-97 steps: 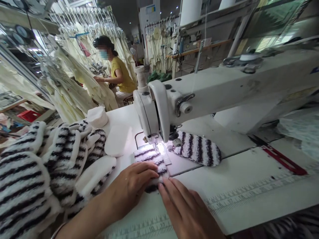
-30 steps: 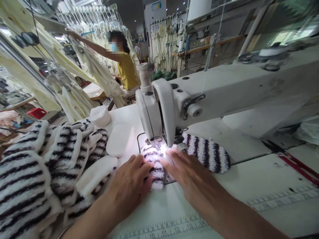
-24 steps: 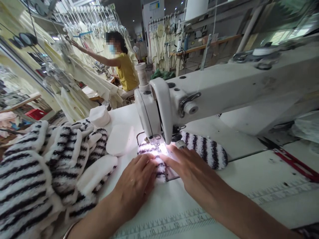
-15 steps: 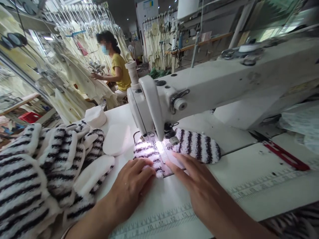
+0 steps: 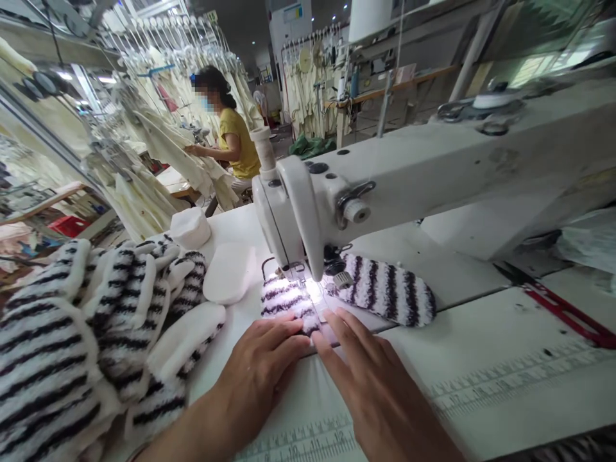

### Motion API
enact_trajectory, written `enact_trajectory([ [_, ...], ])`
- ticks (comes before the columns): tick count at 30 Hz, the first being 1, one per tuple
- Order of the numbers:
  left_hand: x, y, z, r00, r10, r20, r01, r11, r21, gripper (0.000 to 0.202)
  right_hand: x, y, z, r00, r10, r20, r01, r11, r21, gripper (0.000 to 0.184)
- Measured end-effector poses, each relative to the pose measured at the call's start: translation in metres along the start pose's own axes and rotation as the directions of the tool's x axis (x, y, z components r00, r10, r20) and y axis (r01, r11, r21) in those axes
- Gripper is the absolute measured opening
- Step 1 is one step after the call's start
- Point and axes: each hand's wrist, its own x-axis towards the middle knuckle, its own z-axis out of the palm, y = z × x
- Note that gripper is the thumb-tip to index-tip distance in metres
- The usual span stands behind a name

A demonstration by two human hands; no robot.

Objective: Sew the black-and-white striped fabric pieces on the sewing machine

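Observation:
A striped plush fabric piece (image 5: 283, 298), white with dark bands, lies under the needle area of a white sewing machine (image 5: 308, 212), lit by its lamp. My left hand (image 5: 264, 359) is closed at the near edge of that piece, thumb and fingers together on it. My right hand (image 5: 359, 362) rests beside it with fingers stretched forward, fingertips near the fabric's right corner and the machine plate. Right of the needle, a second striped piece (image 5: 389, 289) lies on the table. Whether the two pieces are joined is hidden behind the presser foot.
Striped plush pieces with white edges are heaped (image 5: 110, 321) on the left. White pads (image 5: 228, 273) lie beside the heap. Red-handled snips (image 5: 563, 311) lie at right, above a printed ruler (image 5: 476, 378). A person in yellow (image 5: 235, 144) sits beyond, near hanging cream garments.
My right hand has moved left, closer to my left hand. The striped piece's near edge sits closer to the needle. The whole view has shifted slightly.

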Motion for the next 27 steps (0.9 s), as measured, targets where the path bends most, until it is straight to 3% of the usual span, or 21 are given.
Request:
enact_trajectory([
  [6,0.011,-0.004,0.006,0.998,-0.059,0.013,0.058,0.997,0.042,0.019,0.027,0.012,0.0,1.0,-0.018,0.024,0.017,0.998,0.058,0.045],
  [12,0.019,-0.025,0.009,0.999,-0.035,-0.032,0.037,0.998,0.057,0.021,0.045,0.022,0.002,0.993,-0.065,0.094,0.061,0.997,0.041,0.044],
  [18,0.024,-0.037,0.007,0.999,-0.02,-0.039,0.026,0.985,0.17,0.025,0.031,0.018,0.003,0.994,-0.012,0.105,0.005,0.998,0.065,0.055],
  [27,0.027,-0.023,0.002,0.991,-0.131,-0.005,0.124,0.925,0.36,0.019,0.001,0.009,0.01,1.0,0.01,0.01,-0.012,0.979,0.204,0.052],
])
